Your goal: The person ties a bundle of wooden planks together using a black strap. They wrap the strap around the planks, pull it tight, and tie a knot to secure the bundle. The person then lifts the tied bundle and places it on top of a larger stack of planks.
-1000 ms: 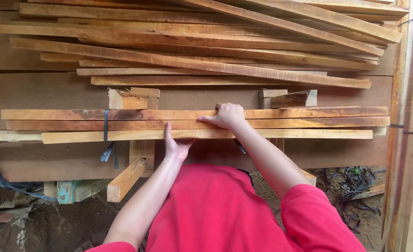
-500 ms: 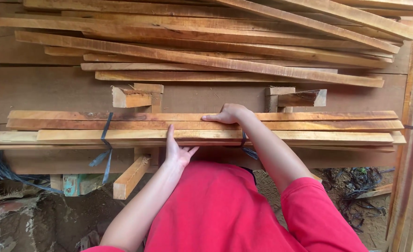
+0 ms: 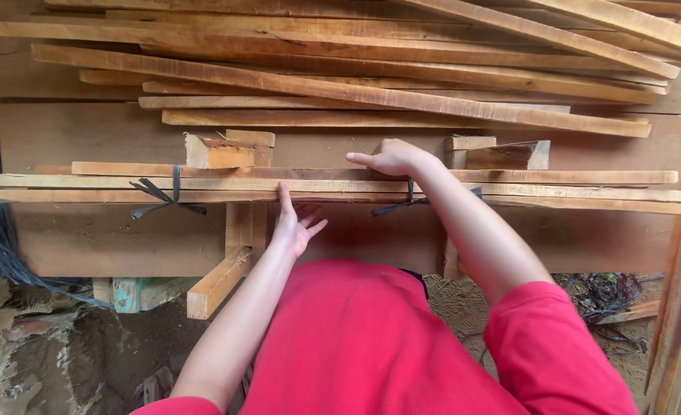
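**Hands at the strapped bundle of slats**

Here we see, biggest of all, the loose pile of long planks (image 3: 371, 77) lying criss-cross over the far part of the worktop (image 3: 87, 134), a broad brown board surface. In front of that pile runs the bundle of thin slats (image 3: 548, 188), stretched across nearly the whole width of the view and lying flat along the near edge of the worktop. Two dark straps bind it: one strap (image 3: 173, 192) towards the left, knotted with loose ends, and a second strap (image 3: 410, 196) near the middle.

Just behind the bundle stand two short wooden blocks, the left block (image 3: 221, 150) and the right block (image 3: 502, 154). Under the worktop a short timber offcut (image 3: 217, 280) juts out towards us, and a bunch of dark cables (image 3: 6, 253) hangs at the left.

Our right hand (image 3: 390, 157) rests on top of the bundle close to the second strap, fingers curled loosely, forefinger pointing left; it grips nothing that we can make out. Our left hand (image 3: 294, 223) is spread wide, fingers apart, its fingertips touching the front edge of the bundle from below. Both red sleeves (image 3: 556, 346) fill the foreground.
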